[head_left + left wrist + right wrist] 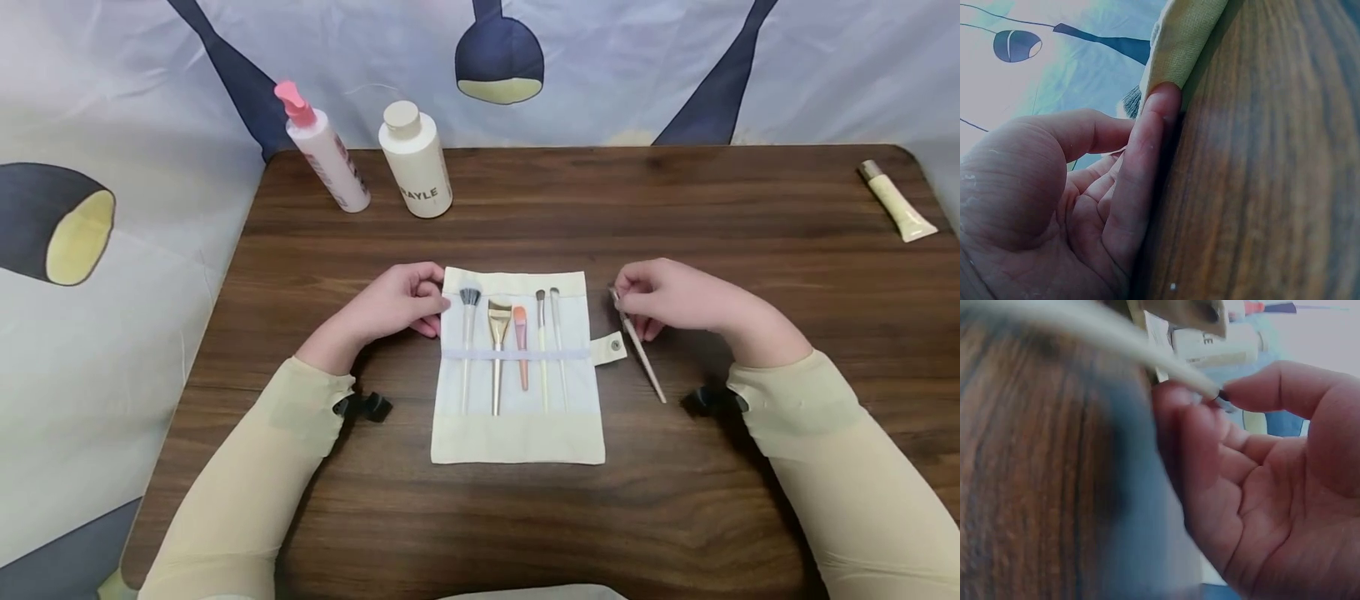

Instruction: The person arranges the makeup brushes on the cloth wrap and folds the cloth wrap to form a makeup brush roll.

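Observation:
A cream fabric brush roll lies unrolled on the table, with several makeup brushes tucked under its elastic band. At its upper left edge, my left hand pinches the cloth between thumb and fingers; the left wrist view shows the fabric edge against the fingers. To the right of the roll, my right hand pinches a slim makeup brush near its dark-tipped upper end, the pale handle slanting down to the right. That brush is blurred in the right wrist view. A snap strap sticks out from the roll's right side.
A pink-topped pump bottle and a white capped bottle stand at the back left of the wooden table. A small cream tube lies at the far right. A patterned cloth hangs behind.

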`<action>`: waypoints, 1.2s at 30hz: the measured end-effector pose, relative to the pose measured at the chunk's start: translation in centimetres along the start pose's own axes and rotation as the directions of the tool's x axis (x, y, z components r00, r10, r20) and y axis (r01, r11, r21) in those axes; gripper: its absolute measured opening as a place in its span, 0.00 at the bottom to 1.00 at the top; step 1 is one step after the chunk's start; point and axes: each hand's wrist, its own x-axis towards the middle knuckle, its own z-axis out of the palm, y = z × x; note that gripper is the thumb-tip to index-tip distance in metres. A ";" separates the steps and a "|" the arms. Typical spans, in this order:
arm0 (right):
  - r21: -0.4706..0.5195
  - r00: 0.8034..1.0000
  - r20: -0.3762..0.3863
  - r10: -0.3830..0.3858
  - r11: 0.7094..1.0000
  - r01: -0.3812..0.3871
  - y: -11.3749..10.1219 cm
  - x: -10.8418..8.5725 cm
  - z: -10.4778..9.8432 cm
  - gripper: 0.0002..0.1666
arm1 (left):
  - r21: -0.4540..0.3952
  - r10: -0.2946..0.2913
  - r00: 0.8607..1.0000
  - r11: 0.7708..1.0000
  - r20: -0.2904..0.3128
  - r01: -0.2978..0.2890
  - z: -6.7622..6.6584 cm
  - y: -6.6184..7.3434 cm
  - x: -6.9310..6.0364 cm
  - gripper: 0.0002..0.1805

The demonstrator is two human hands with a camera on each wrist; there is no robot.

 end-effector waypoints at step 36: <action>0.542 0.950 -0.308 -0.041 0.814 0.211 -0.5 2.6 1.8 0.13 | -0.008 -0.004 1.000 1.000 0.009 0.004 -0.2 0.3 0.0 0.13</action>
